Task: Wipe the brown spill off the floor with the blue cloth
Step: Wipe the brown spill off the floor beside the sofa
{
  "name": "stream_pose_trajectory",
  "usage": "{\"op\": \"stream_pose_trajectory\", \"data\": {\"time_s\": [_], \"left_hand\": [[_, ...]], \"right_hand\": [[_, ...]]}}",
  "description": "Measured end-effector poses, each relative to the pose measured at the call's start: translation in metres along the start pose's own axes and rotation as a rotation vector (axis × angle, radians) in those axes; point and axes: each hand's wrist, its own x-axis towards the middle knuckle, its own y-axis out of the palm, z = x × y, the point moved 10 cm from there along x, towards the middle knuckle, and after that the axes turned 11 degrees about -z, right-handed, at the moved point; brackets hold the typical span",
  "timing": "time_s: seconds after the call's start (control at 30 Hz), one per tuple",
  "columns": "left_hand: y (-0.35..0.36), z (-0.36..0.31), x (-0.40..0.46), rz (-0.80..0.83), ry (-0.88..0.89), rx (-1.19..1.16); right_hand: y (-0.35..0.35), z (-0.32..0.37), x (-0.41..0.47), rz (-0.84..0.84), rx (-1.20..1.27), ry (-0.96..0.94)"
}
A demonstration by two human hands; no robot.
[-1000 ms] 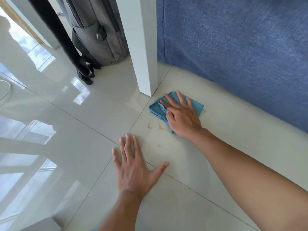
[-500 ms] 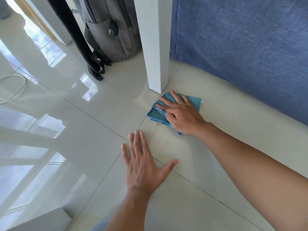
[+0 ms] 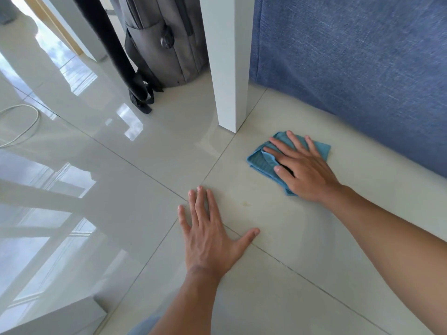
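My right hand presses flat on the folded blue cloth, which lies on the glossy cream floor tile close to the blue sofa. The thumb pinches a fold of the cloth. Only a faint yellowish-brown smudge of the spill shows on the tile, left of and nearer than the cloth. My left hand rests palm down on the floor with fingers spread, just nearer than that smudge, holding nothing.
A white table leg stands just left of the cloth. The blue sofa front fills the upper right. A grey backpack and a black pole stand behind the leg. A white cable lies far left.
The brown marks beside the cloth are gone from view, leaving a faint smudge. My right hand has slid the cloth away from my left hand, toward the sofa. The left hand stays planted.
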Motion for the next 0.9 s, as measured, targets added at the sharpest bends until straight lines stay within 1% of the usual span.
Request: {"op": "stream_pose_trajectory", "data": {"time_s": [0.13,0.3,0.47,0.6,0.73,0.9], "left_hand": [[0.000,0.001,0.000,0.003,-0.001,-0.029],[0.004,-0.002,-0.002,0.052,0.023,-0.023],[0.004,-0.002,-0.003,0.072,0.035,-0.016],[0.005,-0.001,-0.002,0.063,0.037,-0.022],[0.004,-0.001,-0.002,0.051,0.042,-0.010],[0.002,-0.001,-0.003,0.049,0.040,-0.007]], "right_hand": [[0.002,-0.003,-0.015,0.027,-0.085,0.012],[0.007,0.007,-0.002,0.031,-0.062,0.045],[0.021,0.051,0.013,0.084,0.029,-0.097],[0.026,0.078,0.004,0.093,0.055,-0.231],[0.023,0.086,-0.011,0.092,0.083,-0.258],[0.020,0.090,-0.036,0.071,0.100,-0.238]]}}
